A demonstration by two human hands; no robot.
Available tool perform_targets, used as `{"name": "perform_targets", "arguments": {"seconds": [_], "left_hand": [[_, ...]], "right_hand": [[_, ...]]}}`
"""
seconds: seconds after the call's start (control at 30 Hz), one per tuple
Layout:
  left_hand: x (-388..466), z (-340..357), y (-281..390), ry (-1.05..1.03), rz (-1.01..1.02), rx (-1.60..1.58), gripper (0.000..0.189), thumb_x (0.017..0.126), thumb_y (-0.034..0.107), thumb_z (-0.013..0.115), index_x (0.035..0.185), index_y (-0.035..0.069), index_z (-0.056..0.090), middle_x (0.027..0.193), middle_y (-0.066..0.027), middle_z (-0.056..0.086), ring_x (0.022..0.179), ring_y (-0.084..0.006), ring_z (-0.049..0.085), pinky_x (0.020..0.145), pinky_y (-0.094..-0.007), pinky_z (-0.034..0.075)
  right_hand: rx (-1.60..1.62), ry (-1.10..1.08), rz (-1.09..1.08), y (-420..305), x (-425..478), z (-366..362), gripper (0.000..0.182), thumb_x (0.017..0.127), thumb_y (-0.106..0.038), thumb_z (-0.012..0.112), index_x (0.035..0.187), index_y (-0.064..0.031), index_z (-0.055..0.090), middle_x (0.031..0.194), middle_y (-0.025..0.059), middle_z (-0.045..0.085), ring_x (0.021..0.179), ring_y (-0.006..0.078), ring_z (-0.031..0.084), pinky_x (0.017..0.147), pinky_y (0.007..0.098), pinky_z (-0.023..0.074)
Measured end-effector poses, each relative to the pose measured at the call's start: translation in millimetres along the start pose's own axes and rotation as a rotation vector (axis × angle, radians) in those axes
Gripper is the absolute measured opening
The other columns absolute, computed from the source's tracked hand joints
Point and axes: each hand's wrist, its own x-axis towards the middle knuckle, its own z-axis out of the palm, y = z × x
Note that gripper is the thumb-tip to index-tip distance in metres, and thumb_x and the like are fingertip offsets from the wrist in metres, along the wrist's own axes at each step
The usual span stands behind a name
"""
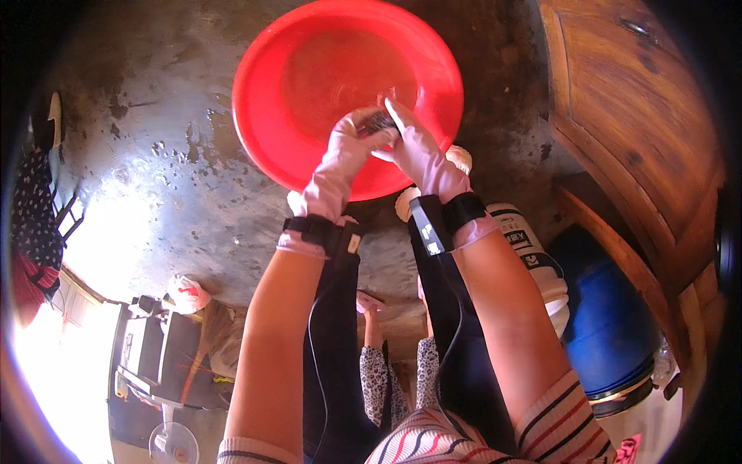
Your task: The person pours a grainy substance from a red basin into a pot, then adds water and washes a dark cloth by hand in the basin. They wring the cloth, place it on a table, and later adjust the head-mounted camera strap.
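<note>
A round red plastic basin (272, 145) stands on the floor in front of me, with what looks like water in it. Over its near part, my left hand (348, 142), in a pale pink rubber glove, is curled around a small dark object (379, 123). My right hand (414, 139), gloved alike, touches the same object from the other side. The fingers partly hide it, and I cannot tell what it is. Black straps with small devices sit on both wrists.
Water spots mark the grey floor (168, 214). To the right are a wooden cabinet door (637, 116), a white bucket (527, 249) and a blue barrel (608, 319). A straw broom (206, 336) and a fan (173, 443) are at lower left. Another person's legs (377, 377) show behind mine.
</note>
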Motion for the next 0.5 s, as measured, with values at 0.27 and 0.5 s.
{"name": "perform_targets", "arguments": {"seconds": [0.27, 0.5], "left_hand": [[-39, -7, 30, 0.155, 0.287, 0.676, 0.064, 0.073, 0.016, 0.079, 0.129, 0.001, 0.051, 0.143, -0.0122, 0.039, 0.126, -0.0265, 0.044, 0.104, -0.0368, 0.038], [-65, -34, 34, 0.18, 0.132, 0.617, 0.068, 0.081, 0.026, 0.071, 0.137, 0.002, 0.043, 0.14, -0.0203, 0.044, 0.133, -0.0292, 0.039, 0.109, -0.0369, 0.032]], "right_hand": [[-0.647, -0.143, -0.332, 31, -18, 39, 0.044, 0.09, -0.012, 0.059, 0.129, 0.0001, 0.043, 0.102, 0.0133, 0.063, 0.088, 0.0211, 0.062, 0.077, 0.0316, 0.0521], [-0.788, 0.14, -0.345, 26, -25, 61, 0.025, 0.093, -0.031, 0.058, 0.099, -0.0071, 0.06, 0.071, -0.0021, 0.052, 0.052, 0.0077, 0.043, 0.043, 0.0239, 0.0324]]}}
